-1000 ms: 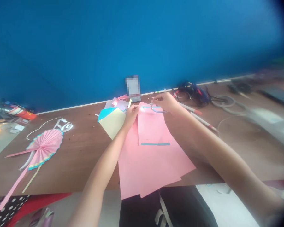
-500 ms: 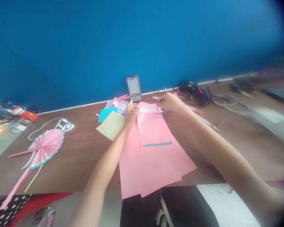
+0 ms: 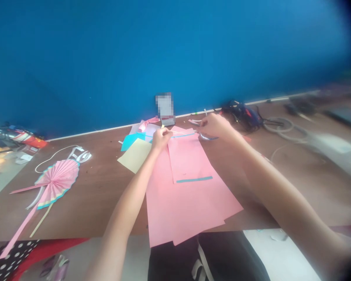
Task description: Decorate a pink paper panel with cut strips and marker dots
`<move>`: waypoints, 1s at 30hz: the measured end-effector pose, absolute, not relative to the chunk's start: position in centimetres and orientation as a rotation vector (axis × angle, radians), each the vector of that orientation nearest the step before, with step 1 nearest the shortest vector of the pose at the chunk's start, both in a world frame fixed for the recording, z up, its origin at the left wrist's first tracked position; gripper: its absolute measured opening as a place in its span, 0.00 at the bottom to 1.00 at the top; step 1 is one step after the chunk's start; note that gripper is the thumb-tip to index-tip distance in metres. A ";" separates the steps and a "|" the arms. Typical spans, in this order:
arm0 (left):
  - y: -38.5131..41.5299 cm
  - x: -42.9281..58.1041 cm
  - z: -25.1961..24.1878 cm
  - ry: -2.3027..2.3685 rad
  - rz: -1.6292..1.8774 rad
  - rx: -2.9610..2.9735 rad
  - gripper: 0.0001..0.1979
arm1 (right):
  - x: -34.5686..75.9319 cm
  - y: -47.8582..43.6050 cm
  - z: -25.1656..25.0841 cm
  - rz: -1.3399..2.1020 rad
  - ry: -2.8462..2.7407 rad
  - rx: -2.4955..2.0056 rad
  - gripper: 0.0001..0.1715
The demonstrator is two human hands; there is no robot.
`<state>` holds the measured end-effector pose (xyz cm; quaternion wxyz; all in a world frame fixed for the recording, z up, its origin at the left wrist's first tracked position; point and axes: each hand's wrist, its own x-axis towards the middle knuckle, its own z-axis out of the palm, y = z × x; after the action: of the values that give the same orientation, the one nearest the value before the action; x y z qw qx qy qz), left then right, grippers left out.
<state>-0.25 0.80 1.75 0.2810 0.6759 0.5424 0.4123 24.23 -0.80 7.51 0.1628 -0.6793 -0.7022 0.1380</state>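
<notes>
Several pink paper sheets point(image 3: 193, 203) lie overlapped in front of me, reaching the table's near edge. A smaller pink piece point(image 3: 190, 160) rests on top, with one blue strip point(image 3: 194, 179) across its lower part and another blue strip point(image 3: 184, 136) along its far edge. My left hand point(image 3: 162, 138) is closed in a pinch at the left end of that far strip; what its fingertips hold is too small to make out. Just beyond the right corner, my right hand point(image 3: 213, 125) is pinched, with a pale curled strip point(image 3: 208, 137) hanging below it.
A pink pleated paper fan point(image 3: 58, 179) lies on the left, near white ribbon loops point(image 3: 83, 156). Cream paper point(image 3: 136, 156) and cyan paper point(image 3: 133, 141) sit beside my left hand. A phone-like object point(image 3: 165, 111) leans on the blue wall point(image 3: 175, 47). Dark cables point(image 3: 242, 115) lie right.
My right hand has moved a little to the right, away from the pink piece, and the curled strip has moved with it. My left hand has shifted slightly left and down.
</notes>
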 end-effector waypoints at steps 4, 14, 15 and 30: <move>0.9 -1.1 3.3 1.526 0.926 1.918 0.08 | 24.2 -0.9 7.4 0.364 -2.014 -1.961 0.19; 1.7 -2.6 2.7 1.559 0.760 1.942 0.08 | 23.3 -1.5 7.8 0.229 -1.962 -2.079 0.17; 1.8 -2.7 2.7 1.568 0.752 1.935 0.08 | 23.3 -1.5 7.8 0.217 -1.964 -2.085 0.16; 2.1 -2.2 0.9 1.316 0.737 1.825 0.10 | 24.0 -1.5 8.3 0.246 -1.912 -2.079 0.10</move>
<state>-2.21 2.10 0.91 0.3774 0.7137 0.5148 0.2883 24.04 -1.46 8.33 0.1527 -0.7247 -0.6664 0.0857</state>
